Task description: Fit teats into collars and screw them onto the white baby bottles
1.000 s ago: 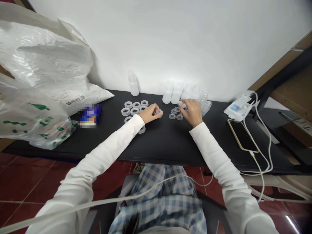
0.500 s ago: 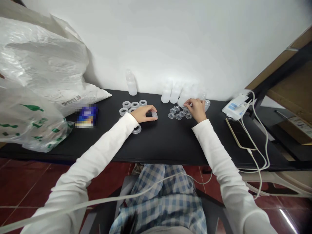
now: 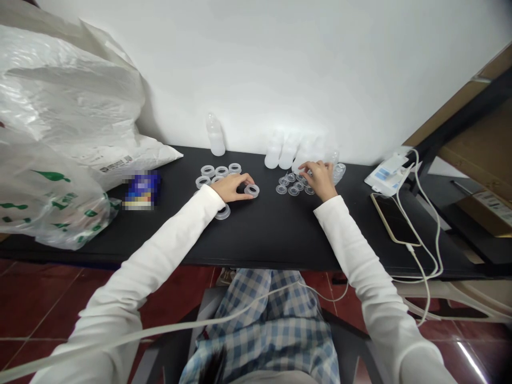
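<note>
My left hand (image 3: 233, 188) is closed at the fingertips around a clear bottle collar ring (image 3: 256, 193), whose round opening shows. Beside and partly behind that hand lie several similar rings (image 3: 208, 171) on the black tabletop. Over to the right, my right hand (image 3: 320, 178) is bent down at the far edge of a cluster of clear bottle nipples (image 3: 293, 191). Its thumb and fingers come together there; what they pinch, if anything, is too small to make out. Pale bottles (image 3: 272, 154) stand just behind the nipples, against the wall.
One capped bottle (image 3: 216, 140) stands apart near the wall. White plastic bags (image 3: 72, 101) and a blue packet (image 3: 143, 189) are on the left. On the right lie a phone (image 3: 394, 218) with a cable and a white-and-blue package (image 3: 386, 173).
The ring in my left hand has turned from edge-on to showing its opening. My right hand has shifted slightly left, staying over the nipples.
</note>
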The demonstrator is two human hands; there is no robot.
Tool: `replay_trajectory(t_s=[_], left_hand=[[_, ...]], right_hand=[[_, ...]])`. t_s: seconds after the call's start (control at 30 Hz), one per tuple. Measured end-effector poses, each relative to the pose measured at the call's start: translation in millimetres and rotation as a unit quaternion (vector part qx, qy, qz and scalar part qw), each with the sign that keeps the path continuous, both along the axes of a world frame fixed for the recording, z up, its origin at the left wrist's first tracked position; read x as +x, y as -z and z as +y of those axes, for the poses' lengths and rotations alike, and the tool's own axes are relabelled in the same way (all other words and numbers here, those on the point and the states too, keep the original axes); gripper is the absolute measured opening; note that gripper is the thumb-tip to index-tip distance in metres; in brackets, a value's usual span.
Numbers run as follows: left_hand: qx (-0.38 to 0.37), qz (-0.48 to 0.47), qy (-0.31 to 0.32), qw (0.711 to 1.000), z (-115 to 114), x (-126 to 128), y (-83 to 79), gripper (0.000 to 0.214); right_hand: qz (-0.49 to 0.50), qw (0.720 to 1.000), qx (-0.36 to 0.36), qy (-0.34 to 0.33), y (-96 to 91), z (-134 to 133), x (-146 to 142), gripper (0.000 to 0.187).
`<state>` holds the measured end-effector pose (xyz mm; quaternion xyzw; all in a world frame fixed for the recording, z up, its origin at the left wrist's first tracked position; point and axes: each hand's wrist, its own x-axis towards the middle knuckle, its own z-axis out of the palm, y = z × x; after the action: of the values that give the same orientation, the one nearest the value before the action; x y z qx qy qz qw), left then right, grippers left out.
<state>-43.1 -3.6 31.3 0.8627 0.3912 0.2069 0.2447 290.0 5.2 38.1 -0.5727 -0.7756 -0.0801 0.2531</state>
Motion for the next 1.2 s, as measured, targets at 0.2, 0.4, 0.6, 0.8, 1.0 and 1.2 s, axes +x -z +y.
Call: replay_trajectory(t_s=[0.2,0.4,0.6,0.8,1.0,1.2], left_hand=[[-0.002,0.007,0.001,1.000,-1,0,0.3,0.038],[0.000,0.023,0.006,1.000,-1,0,-1.2,0.040],[0.005,0.053,0.026,0.998,-1,-2,-4.0,0.047],[0.001,0.061,0.021,0.998,-3,-1,-5.4,0.048],[-0.001,0.063,0.021,0.998,-2,-1,-4.2,0.049],[0.004,0.064,0.022,0.998,-2,-1,-4.5,0.048]], right_hand=[[0.000,1.000,-0.006,-0.004,-0.7,0,-1,0.014],[0.018,0.999,-0.027,-0.003,0.7,0,0,0.013],[0.039,0.998,-0.053,-0.003,-0.4,0,2,0.013],[0.005,0.999,-0.051,-0.015,-1.3,2,5,0.015],[-0.069,0.996,-0.048,-0.008,-4.4,3,9,0.012],[-0.083,0.996,-0.034,-0.024,-4.4,2,7,0.014]])
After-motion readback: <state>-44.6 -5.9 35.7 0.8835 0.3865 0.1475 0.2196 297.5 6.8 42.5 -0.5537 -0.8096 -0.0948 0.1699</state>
